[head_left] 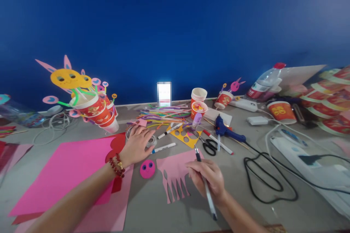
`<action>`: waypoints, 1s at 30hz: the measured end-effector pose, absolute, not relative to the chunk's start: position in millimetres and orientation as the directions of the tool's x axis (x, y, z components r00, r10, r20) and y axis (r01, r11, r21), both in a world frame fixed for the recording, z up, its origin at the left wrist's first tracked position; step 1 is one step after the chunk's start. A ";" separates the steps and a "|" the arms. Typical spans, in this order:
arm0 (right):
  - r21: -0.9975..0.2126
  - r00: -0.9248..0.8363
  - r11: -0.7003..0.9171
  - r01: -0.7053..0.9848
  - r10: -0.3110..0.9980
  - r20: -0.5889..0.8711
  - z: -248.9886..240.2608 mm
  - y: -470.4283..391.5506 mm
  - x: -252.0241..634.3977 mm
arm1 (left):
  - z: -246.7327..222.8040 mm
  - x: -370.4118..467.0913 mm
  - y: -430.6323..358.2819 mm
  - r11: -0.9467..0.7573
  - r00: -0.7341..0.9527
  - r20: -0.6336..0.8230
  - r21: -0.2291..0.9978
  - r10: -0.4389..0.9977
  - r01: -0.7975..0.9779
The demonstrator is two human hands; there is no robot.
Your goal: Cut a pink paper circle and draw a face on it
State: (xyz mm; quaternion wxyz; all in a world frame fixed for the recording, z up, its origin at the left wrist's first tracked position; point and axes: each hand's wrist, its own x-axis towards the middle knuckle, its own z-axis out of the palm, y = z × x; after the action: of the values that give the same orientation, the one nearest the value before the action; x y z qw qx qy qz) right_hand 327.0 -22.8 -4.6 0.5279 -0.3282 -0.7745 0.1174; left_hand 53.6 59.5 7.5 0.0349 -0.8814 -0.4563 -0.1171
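My left hand (139, 143) reaches over the table with its fingers spread, above a clear ring-shaped thing (151, 141) that looks like a tape roll. Between my right thumb and fingers is a pen (207, 191) with a clear barrel and black grip, its tip pointing away from me; my right hand (209, 178) is closed on it. Beside that hand lies a pink paper sheet (175, 165) with narrow pointed strips cut along its near edge. A magenta paper disc (147, 169) with eyes and a smile sits between my hands. Close to my left fingertips is a blue-capped marker (164, 147).
Pink sheets (62, 171) cover the left. Decorated paper cups (90, 107) stand behind them. Mid-table hold pipe cleaners (161, 114), yellow punched paper (186, 135), scissors (210, 147) and a blue glue gun (228, 130). Its black cord (247, 171) loops rightward near a power strip (300, 164).
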 end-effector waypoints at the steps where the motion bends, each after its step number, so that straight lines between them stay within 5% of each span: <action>1: -0.527 -0.220 0.758 0.384 0.629 0.745 -3.6 -22.9 327.6 | 7.9 55.5 59.7 -0.586 0.561 0.235 0.045 0.793 0.809; 11: -0.536 0.023 0.667 0.518 0.616 0.788 8.0 -22.5 340.9 | 24.3 111.6 97.2 -0.626 0.593 0.282 0.033 0.754 0.779; 19: -0.751 0.418 0.511 0.419 0.625 0.659 2.8 -14.5 355.2 | 12.6 142.5 93.1 -0.731 0.707 0.225 0.038 0.670 0.681; 30: -0.755 0.388 0.521 0.398 0.651 0.653 2.7 -16.2 354.1 | 13.4 147.4 95.6 -0.777 0.757 0.199 0.046 0.623 0.627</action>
State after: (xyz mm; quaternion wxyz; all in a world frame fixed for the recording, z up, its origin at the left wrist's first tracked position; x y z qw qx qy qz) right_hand 354.1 -16.2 2.7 0.6805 -0.4806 -0.5453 0.0930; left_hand 147.4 95.6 13.4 0.0117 -0.9371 -0.3335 -0.1022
